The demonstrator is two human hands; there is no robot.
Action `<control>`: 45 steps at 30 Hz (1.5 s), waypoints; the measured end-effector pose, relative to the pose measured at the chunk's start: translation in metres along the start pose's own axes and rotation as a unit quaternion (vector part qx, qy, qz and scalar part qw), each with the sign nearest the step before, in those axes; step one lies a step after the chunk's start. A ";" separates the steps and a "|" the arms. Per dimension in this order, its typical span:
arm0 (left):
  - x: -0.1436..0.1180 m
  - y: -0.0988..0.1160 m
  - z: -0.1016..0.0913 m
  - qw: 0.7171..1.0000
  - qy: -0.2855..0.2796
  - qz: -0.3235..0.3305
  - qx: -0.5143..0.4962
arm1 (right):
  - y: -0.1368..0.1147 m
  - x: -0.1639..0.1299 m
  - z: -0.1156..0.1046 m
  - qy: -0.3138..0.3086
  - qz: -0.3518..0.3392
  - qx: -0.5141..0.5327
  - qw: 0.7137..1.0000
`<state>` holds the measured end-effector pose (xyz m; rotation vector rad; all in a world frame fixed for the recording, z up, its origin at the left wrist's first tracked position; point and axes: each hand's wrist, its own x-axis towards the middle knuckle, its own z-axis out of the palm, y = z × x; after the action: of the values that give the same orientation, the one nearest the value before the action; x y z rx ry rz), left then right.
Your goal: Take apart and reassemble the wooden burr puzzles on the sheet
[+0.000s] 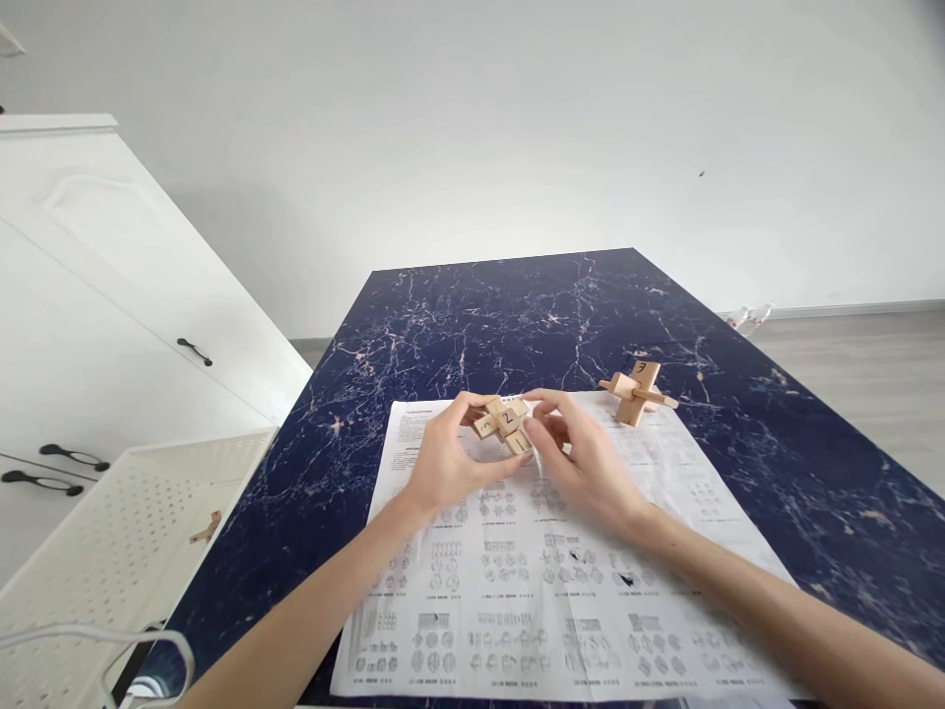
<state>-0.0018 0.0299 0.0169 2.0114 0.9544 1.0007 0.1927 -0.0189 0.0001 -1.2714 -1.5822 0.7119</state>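
Note:
A small wooden interlocking puzzle (pixel 506 420) with numbers marked on its blocks is held up over the printed sheet, between both hands. My left hand (pixel 450 453) is closed round its left side, thumb below and fingers behind. From the right, my right hand (pixel 572 443) grips the same puzzle with thumb and fingers at its edge. Another wooden puzzle (pixel 636 392), cross-shaped with a rod through it, stands at the upper right corner of the sheet, apart from my hands. Under both forearms lies the white instruction sheet (pixel 509 615), covered with small diagrams.
The table (pixel 487 325) has a dark blue marbled top. At the left stand a white perforated basket (pixel 110 522) with a small wooden piece (pixel 206 528) in it, and a white cabinet (pixel 133 295). A white cable (pixel 95 632) runs at the lower left.

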 end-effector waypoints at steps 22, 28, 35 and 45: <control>0.003 -0.008 -0.003 1.000 -0.011 -0.008 0.006 | 0.008 0.018 -0.016 -0.089 0.276 0.457 0.841; 0.004 -0.018 0.000 0.998 0.018 -0.064 -0.008 | 0.002 0.024 -0.022 0.016 0.303 0.684 0.664; 0.004 -0.015 0.000 0.998 0.003 -0.062 0.012 | 0.006 0.016 -0.014 -0.069 0.291 0.537 0.789; 0.001 -0.012 0.004 0.990 -0.111 -0.005 0.085 | 0.002 0.012 -0.010 -0.152 0.173 0.291 0.929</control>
<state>-0.0019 0.0362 0.0058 2.2022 0.9549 0.6910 0.2022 -0.0082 0.0057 -1.0221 -1.2372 1.5373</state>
